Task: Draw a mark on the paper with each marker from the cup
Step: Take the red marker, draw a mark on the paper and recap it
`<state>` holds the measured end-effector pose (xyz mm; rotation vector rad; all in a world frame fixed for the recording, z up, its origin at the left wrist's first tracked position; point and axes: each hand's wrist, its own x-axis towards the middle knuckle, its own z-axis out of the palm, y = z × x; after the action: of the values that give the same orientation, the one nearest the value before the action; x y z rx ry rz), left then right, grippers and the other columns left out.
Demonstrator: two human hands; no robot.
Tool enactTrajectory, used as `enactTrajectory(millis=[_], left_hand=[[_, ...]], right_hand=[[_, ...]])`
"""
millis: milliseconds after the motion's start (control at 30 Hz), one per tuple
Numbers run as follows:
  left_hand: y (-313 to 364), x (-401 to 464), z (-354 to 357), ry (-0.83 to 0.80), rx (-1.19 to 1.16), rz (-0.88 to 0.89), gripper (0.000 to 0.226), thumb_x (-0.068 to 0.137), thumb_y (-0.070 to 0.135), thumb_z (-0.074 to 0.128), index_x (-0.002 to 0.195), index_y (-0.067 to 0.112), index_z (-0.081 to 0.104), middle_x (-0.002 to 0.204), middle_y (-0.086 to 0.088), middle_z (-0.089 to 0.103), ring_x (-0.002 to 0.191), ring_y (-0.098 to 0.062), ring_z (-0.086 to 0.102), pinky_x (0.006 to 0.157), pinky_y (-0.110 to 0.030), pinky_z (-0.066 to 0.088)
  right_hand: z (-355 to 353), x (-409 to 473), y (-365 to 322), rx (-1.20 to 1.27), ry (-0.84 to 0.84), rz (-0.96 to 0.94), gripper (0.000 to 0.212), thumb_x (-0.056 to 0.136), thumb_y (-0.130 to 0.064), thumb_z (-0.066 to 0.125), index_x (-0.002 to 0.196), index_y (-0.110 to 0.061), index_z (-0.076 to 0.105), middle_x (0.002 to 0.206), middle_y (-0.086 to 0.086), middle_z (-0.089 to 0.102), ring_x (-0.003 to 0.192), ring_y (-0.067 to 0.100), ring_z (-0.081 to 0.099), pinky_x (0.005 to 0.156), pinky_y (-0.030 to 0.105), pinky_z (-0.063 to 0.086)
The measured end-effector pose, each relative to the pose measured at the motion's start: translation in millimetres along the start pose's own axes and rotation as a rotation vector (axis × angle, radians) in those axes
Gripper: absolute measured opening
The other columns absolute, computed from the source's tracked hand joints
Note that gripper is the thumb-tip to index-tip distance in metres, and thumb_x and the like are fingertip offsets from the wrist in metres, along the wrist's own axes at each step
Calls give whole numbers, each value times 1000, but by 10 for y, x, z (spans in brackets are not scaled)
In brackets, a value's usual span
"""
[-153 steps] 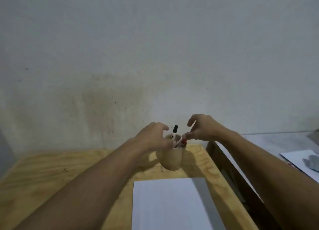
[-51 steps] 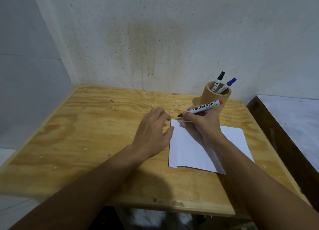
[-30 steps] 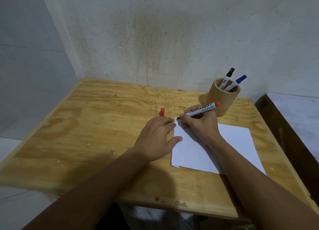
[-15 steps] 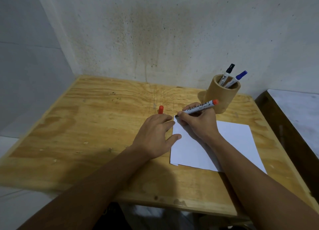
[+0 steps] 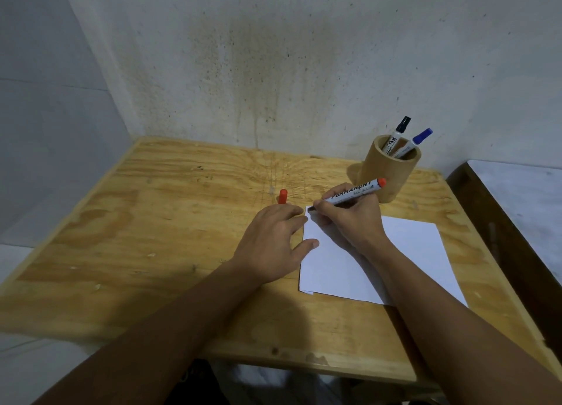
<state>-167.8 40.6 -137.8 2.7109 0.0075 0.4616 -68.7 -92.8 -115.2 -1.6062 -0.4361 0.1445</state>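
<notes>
While the right hand [image 5: 352, 219] grips the red-ended marker [image 5: 354, 193] in a writing hold, its tip sits at the upper left corner of the paper [image 5: 404, 252], right of centre in the frame. The left hand [image 5: 273, 240] lies spread and flat, holding nothing, with its fingertips [image 5: 299, 219] pressing at the sheet's left edge and its palm on the wooden tabletop [image 5: 170, 210]. Just above that hand stands the red cap [image 5: 283, 196], upright on the wood and apart from the paper.

Up at the right of the frame, the wooden cup [image 5: 390, 173] holds a black-capped marker [image 5: 397, 134] and a blue-capped marker [image 5: 415, 141], both leaning to the right, so by my reading this is the first of three marks.

To do this step well, the nib should stay on the sheet, since it is very close to the corner and a permanent marker would stain the bare wood. A short stroke pulled toward the middle of the page seems safest. The left hand should press steadily so the loose sheet does not slide. Whether any ink is down yet cannot be told; the fingers hide the spot. Room should be left on the page for the other two marks.
</notes>
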Motion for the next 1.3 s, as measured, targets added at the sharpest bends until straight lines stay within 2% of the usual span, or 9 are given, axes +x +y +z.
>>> enactTrajectory(millis=[167, 233, 333, 433, 500, 600, 733, 933, 1300], left_hand=[[22, 54, -106, 239, -199, -61, 42, 77, 34, 70, 111, 11, 63, 115, -4, 57, 106, -19, 54, 85, -40, 52], [-7, 156, -155, 318, -240, -134, 37, 81, 24, 67, 116, 11, 59, 118, -4, 50, 104, -19, 54, 83, -37, 53], [-81, 352, -214, 229, -283, -278, 35, 86, 9, 61, 121, 13, 58, 122, -4, 46, 105, -20, 57, 86, -29, 50], [-120, 473, -262, 199, -311, -380, 21, 84, -3, 58, 98, 8, 69, 102, -9, 60, 89, -21, 61, 75, -25, 46], [-106, 507, -314, 213, -547, -504, 18, 83, -5, 58, 83, 10, 67, 85, -9, 66, 76, -20, 65, 68, -25, 49], [-23, 525, -439, 180, -1099, -657, 13, 85, -4, 59, 81, 8, 63, 81, -17, 68, 67, -24, 65, 72, -38, 56], [59, 535, -550, 96, -1370, -694, 9, 86, -6, 58, 88, 0, 64, 81, -18, 69, 67, -20, 68, 64, -29, 59], [94, 572, -536, 102, -1477, -745, 10, 87, -6, 56, 92, -2, 64, 83, -20, 68, 68, -21, 69, 64, -30, 58], [290, 627, -578, 52, -1528, -709, 5, 86, -6, 57, 85, -5, 61, 73, -21, 68, 62, -22, 70, 58, -28, 59]], right_hand=[[-111, 24, -87, 178, 132, 53, 18, 79, 5, 75, 90, 2, 61, 77, 14, 64, 63, 14, 68, 56, 25, 56], [-150, 43, -146, 201, 127, 53, 18, 80, 5, 74, 92, 2, 61, 80, 14, 65, 64, 13, 69, 58, 24, 57], [-185, 62, -237, 301, 89, 92, 12, 82, 9, 67, 91, 4, 62, 79, 17, 66, 62, 21, 70, 60, 31, 60], [-180, 29, -306, 339, 71, 122, 9, 84, 10, 62, 93, 6, 62, 78, 21, 67, 62, 27, 69, 58, 34, 61], [-175, -3, -331, 307, 80, 105, 12, 84, 7, 65, 95, 5, 62, 80, 22, 68, 63, 27, 69, 60, 37, 61], [-181, -34, -387, 242, 103, 69, 13, 81, 1, 71, 91, 3, 64, 84, 24, 69, 66, 28, 70, 66, 41, 59], [-172, -57, -487, 227, 98, 17, 13, 80, -3, 74, 87, 5, 66, 83, 23, 70, 63, 24, 70, 58, 33, 58], [-206, -63, -524, 233, 127, -43, 39, 74, -9, 77, 98, 16, 60, 82, 22, 68, 60, 22, 68, 51, 27, 55], [-264, -28, -522, 130, 118, -89, 31, 78, -8, 79, 97, 12, 65, 78, 16, 72, 64, 25, 71, 58, 34, 54]])
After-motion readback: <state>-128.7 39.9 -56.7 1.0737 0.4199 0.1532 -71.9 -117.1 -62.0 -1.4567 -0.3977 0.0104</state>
